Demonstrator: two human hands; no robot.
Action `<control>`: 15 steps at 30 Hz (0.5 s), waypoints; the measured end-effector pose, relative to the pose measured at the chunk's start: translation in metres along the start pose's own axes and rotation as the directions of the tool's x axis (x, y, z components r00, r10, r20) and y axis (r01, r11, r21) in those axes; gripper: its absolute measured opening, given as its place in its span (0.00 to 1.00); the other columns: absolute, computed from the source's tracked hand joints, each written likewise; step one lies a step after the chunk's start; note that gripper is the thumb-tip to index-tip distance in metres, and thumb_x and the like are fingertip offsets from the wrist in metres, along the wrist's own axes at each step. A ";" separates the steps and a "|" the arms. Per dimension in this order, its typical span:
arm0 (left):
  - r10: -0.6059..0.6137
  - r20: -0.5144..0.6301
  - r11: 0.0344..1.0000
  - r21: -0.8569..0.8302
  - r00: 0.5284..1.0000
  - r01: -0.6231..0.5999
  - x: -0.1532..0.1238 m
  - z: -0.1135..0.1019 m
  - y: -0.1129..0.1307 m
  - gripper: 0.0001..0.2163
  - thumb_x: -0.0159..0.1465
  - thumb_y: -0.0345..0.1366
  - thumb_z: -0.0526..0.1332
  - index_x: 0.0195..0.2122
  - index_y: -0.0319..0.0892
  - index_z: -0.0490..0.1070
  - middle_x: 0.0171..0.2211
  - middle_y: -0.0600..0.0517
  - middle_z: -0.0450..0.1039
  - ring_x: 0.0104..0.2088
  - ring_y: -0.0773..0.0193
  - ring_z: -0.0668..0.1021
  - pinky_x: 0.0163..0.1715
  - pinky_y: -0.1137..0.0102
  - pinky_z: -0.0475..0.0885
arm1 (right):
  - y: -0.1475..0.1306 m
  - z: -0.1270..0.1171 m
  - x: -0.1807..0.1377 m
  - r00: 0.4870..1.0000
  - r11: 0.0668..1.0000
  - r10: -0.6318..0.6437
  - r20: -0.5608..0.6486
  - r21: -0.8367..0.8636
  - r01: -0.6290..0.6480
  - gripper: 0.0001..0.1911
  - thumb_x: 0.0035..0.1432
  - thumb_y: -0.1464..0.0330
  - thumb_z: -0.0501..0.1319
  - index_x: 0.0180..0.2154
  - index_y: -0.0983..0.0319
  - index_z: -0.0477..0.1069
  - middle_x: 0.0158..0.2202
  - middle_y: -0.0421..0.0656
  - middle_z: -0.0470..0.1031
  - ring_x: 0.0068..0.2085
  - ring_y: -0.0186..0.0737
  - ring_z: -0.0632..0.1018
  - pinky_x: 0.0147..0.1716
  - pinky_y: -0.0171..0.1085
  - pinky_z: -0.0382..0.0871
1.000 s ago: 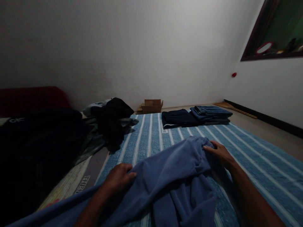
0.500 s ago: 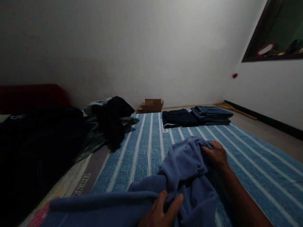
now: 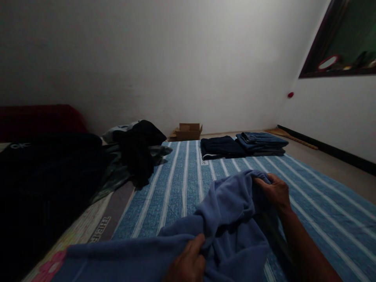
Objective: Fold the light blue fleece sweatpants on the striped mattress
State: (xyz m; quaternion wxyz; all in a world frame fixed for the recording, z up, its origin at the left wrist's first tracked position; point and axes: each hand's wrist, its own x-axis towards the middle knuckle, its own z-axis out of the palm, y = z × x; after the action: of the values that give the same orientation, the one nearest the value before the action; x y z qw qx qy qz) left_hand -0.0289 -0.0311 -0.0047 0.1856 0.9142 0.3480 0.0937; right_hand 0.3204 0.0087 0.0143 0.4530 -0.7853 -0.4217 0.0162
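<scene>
Blue sweatpants [image 3: 232,199] lie bunched across the bed in front of me, one leg stretched flat to the lower left. With my right hand [image 3: 275,192] I grip their gathered elastic edge and hold it raised off the bed. My left hand [image 3: 189,260], low in the view, has its fingers closed on the cloth where the flat leg meets the bunched part. Part of that hand is cut off by the bottom edge.
Folded dark trousers [image 3: 221,146] and a stack of folded jeans [image 3: 261,141] sit at the bed's far edge. Loose dark clothes [image 3: 136,150] are heaped left on the striped sheet [image 3: 173,188]. An open cardboard box [image 3: 189,131] stands by the wall.
My right hand has moved slightly right, drawing the elastic edge along with it. My left hand's spread thumb and fingers have closed onto the cloth, a little further left.
</scene>
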 end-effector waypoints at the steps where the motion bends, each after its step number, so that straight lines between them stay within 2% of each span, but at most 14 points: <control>1: 0.021 -0.063 1.000 0.020 0.998 -0.019 0.001 -0.012 -0.004 0.14 0.57 0.27 0.51 0.36 0.46 0.74 0.56 0.45 0.68 0.56 0.56 0.71 0.52 0.67 0.71 | -0.001 -0.005 0.001 0.999 0.998 0.039 -0.009 -0.043 -0.039 0.21 0.45 0.47 0.60 0.22 0.58 0.69 0.24 0.40 0.72 0.29 0.44 0.73 0.30 0.38 0.62; 2: 0.021 -0.144 0.999 0.040 0.989 -0.016 0.002 -0.026 -0.008 0.12 0.56 0.28 0.52 0.35 0.46 0.73 0.55 0.45 0.69 0.55 0.56 0.72 0.52 0.67 0.71 | -0.002 -0.009 0.002 0.997 0.994 0.076 -0.018 -0.077 -0.077 0.21 0.45 0.46 0.59 0.20 0.58 0.68 0.21 0.40 0.70 0.27 0.43 0.72 0.27 0.38 0.60; 4: -0.070 -0.271 0.994 0.068 0.960 0.091 0.006 -0.060 -0.018 0.11 0.60 0.31 0.49 0.33 0.45 0.71 0.56 0.45 0.68 0.54 0.56 0.73 0.53 0.66 0.70 | -0.005 -0.017 0.002 0.992 0.986 0.120 -0.030 -0.109 -0.123 0.22 0.45 0.46 0.59 0.20 0.58 0.68 0.20 0.40 0.69 0.26 0.44 0.71 0.25 0.38 0.58; 8: -0.099 -0.434 0.966 0.173 0.895 0.191 0.023 -0.123 -0.040 0.08 0.59 0.35 0.49 0.26 0.44 0.65 0.52 0.45 0.69 0.49 0.54 0.75 0.52 0.62 0.70 | -0.012 -0.026 0.002 0.993 0.979 0.122 -0.004 -0.164 -0.121 0.22 0.46 0.45 0.57 0.22 0.57 0.71 0.21 0.42 0.72 0.27 0.45 0.72 0.26 0.39 0.59; 12: -0.010 -0.547 0.931 0.300 0.837 0.206 0.043 -0.164 -0.052 0.07 0.58 0.35 0.49 0.26 0.44 0.62 0.53 0.44 0.66 0.50 0.54 0.73 0.52 0.60 0.68 | -0.025 -0.037 -0.001 0.992 0.973 0.097 0.076 -0.218 -0.078 0.21 0.47 0.47 0.57 0.26 0.57 0.75 0.24 0.43 0.75 0.29 0.46 0.74 0.29 0.39 0.61; 15: 0.050 -0.589 0.901 0.375 0.806 0.218 0.059 -0.190 -0.058 0.07 0.59 0.34 0.47 0.26 0.42 0.61 0.54 0.47 0.64 0.53 0.56 0.70 0.54 0.61 0.66 | -0.036 -0.054 -0.005 0.986 0.987 0.072 0.150 -0.150 -0.050 0.19 0.47 0.50 0.58 0.31 0.56 0.77 0.28 0.43 0.78 0.31 0.47 0.76 0.31 0.40 0.63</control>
State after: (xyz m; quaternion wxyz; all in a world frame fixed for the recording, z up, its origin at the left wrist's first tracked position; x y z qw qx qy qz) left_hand -0.0772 0.1004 0.1481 -0.1306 0.8414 0.4410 0.2838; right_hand 0.3165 -0.0239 0.0705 0.3592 -0.8253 -0.4314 0.0603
